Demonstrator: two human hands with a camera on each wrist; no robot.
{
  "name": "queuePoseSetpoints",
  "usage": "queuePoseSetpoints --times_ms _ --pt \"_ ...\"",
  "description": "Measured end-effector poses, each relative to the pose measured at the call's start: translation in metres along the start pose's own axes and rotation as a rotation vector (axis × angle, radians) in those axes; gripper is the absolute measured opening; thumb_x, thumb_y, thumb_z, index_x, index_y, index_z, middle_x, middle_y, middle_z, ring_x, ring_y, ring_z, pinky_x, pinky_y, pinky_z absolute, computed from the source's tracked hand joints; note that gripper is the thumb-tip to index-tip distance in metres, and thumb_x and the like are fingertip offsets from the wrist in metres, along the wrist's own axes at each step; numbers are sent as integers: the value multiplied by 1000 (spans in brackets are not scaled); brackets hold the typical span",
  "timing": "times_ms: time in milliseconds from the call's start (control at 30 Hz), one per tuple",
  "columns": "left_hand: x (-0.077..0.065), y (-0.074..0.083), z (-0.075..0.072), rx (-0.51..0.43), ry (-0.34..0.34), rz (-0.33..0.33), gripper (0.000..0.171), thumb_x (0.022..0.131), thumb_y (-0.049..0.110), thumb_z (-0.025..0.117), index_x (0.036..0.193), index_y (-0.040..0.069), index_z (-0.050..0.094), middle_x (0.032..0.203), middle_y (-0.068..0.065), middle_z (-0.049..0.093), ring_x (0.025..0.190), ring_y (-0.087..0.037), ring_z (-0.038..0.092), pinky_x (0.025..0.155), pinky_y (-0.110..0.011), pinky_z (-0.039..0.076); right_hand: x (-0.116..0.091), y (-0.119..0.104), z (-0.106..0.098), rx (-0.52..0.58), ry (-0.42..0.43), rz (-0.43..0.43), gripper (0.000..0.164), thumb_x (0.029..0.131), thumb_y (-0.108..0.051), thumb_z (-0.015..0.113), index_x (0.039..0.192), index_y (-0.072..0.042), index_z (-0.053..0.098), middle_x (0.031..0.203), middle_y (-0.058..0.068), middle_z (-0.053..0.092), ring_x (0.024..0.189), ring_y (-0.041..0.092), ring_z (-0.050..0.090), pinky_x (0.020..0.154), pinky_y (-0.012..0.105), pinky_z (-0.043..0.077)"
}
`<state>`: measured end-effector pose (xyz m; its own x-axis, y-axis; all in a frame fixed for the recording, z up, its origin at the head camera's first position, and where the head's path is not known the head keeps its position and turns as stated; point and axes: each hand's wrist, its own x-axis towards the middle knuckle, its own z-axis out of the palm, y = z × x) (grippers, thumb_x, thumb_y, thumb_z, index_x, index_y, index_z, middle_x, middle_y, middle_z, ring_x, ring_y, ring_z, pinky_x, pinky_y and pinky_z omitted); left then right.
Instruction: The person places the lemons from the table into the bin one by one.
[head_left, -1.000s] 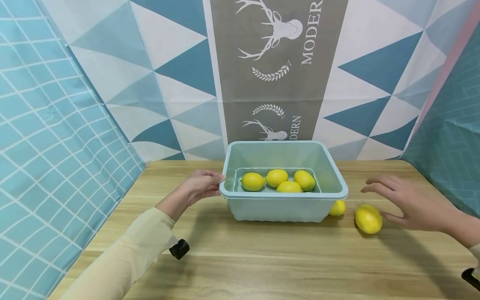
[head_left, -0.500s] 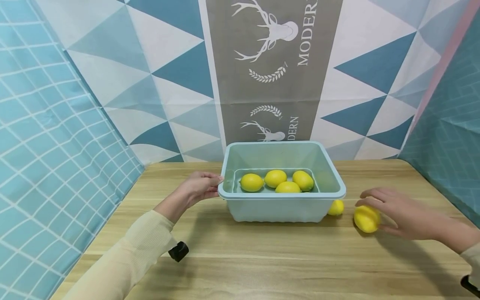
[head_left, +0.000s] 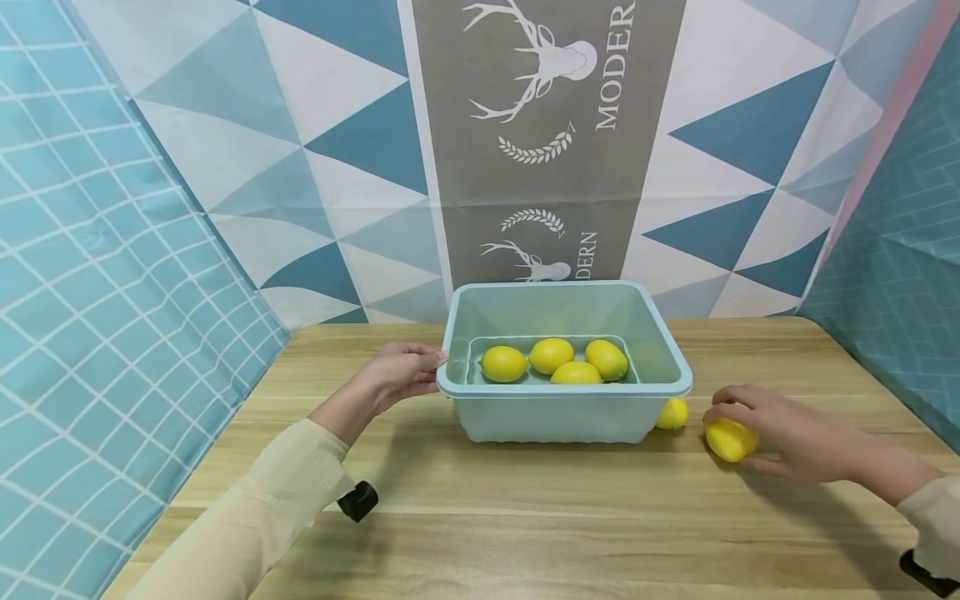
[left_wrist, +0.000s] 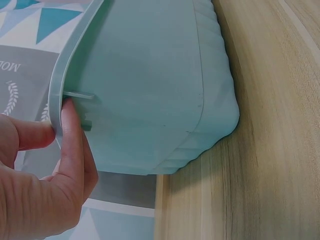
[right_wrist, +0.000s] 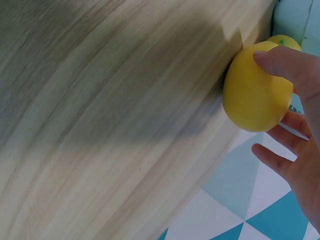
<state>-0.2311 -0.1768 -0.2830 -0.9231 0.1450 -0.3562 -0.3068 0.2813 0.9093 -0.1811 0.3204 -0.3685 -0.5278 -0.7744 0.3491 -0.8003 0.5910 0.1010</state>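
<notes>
A pale green plastic bin (head_left: 555,421) stands on the wooden table with several lemons (head_left: 504,364) on its floor. My left hand (head_left: 397,373) pinches the bin's left rim; in the left wrist view the thumb (left_wrist: 36,134) presses the rim's outer face, with fingers tucked under the lip. To the right of the bin, my right hand (head_left: 787,435) grips a lemon (head_left: 727,442) low at the table. The right wrist view has the thumb on one side of that lemon (right_wrist: 255,95) and fingers on the other, partly hidden behind it.
Another lemon (head_left: 672,414) lies against the bin's right side, partly hidden by it. Behind the table (head_left: 525,517) hangs a patterned cloth (head_left: 360,150). A blue checked cloth (head_left: 97,275) borders the left side and a teal one (head_left: 892,275) the right.
The right hand has come left and down onto the lemon, its fingers closing round it. The left hand keeps its hold on the rim, and the view has shifted slightly.
</notes>
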Motion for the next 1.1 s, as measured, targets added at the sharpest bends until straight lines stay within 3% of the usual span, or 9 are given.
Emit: queuePoseSetpoints --times_ms 67,200,433,667,867,1100 --pt "0 0 0 -2 -1 4 39 97 15 54 128 -9 48 88 -2 59 75 -8 61 71 -19 57 2 -2 1 11 -4 6 54 71 -47 81 115 -23 62 115 -9 54 101 5 47 92 2 33" --pt "0 0 0 2 -7 6 41 98 15 53 130 -9 47 89 -2 59 76 -8 61 69 -18 57 4 -6 2 19 -5 22 62 56 -30 89 111 -24 62 109 -12 52 98 1 42 85 5 36" --pt "0 2 0 -4 -1 -10 42 97 15 54 131 -9 46 88 -3 60 75 -8 61 69 -18 57 4 -12 2 7 -25 61 54 62 -41 87 105 -21 62 102 -15 51 91 -2 44 74 15 46" --pt "1 1 0 -8 -7 -13 43 97 15 54 132 -10 46 87 -2 59 75 -8 60 69 -18 57 -2 -19 3 44 -100 77 51 69 -45 82 111 -24 61 105 -15 53 90 -3 47 72 24 53" --pt "2 0 0 5 -4 -11 41 98 16 54 130 -8 47 88 -2 60 75 -8 61 70 -18 57 -10 -21 5 47 -74 45 59 63 -35 86 114 -25 60 107 -15 54 92 -1 49 71 24 51" --pt "2 0 0 20 -14 -5 43 98 16 53 131 -9 45 92 -3 60 78 -9 61 72 -18 57 -18 -21 5 43 -105 53 68 58 -22 87 119 -25 58 111 -12 55 94 3 52 72 27 53"
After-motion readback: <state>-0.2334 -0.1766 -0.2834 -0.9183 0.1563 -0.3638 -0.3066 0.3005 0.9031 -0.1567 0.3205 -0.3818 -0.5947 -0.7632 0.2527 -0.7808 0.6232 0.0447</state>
